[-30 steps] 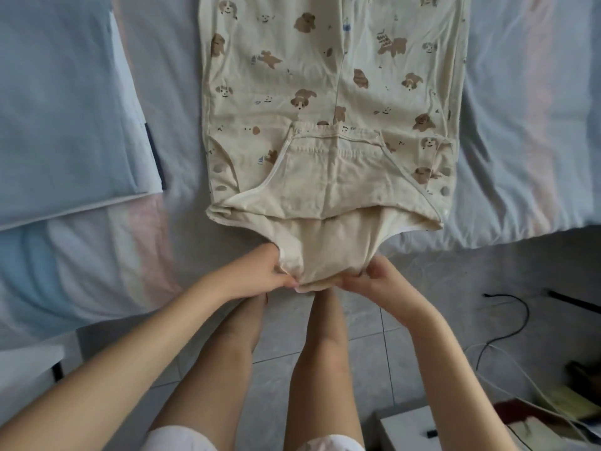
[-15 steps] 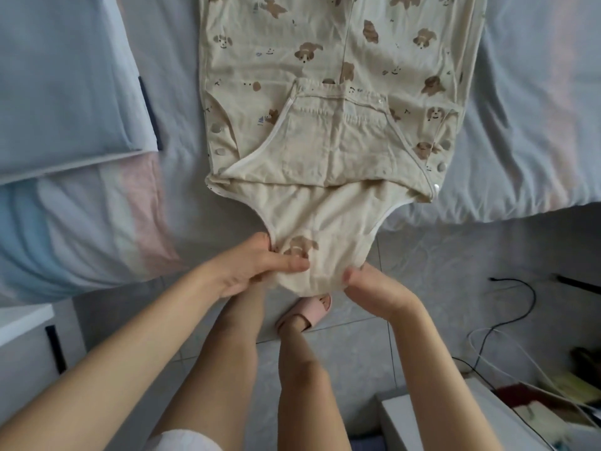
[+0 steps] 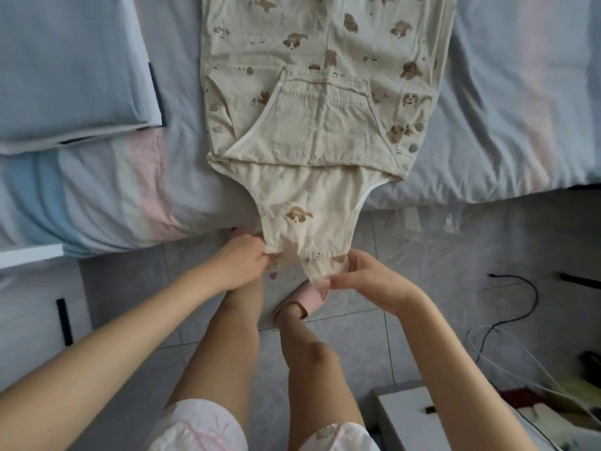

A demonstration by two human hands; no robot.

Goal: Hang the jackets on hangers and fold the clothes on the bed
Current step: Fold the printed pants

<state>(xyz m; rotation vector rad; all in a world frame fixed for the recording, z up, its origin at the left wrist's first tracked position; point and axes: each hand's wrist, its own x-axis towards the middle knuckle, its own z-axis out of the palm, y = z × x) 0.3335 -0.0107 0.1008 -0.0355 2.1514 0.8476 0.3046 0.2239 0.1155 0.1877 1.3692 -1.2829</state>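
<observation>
A cream baby bodysuit (image 3: 325, 102) printed with brown puppies lies flat on the bed (image 3: 507, 125), one flap folded up over its front. Its lower crotch flap (image 3: 305, 226) hangs over the bed's edge toward the floor. My left hand (image 3: 242, 262) grips the flap's bottom left corner. My right hand (image 3: 364, 281) pinches the bottom right corner, thumb on top. Both hands are below the mattress edge, above my legs.
A folded light blue cloth (image 3: 68, 70) lies on the bed at the left. A white cabinet (image 3: 32, 307) stands at the lower left. A white box (image 3: 419, 415) and cables (image 3: 510, 307) sit on the tiled floor at the right. A pink slipper (image 3: 309, 301) is on my foot.
The flap has been pulled further out from under the bodysuit and down past the bed edge. Both hands moved lower and apart, gripping its corners.
</observation>
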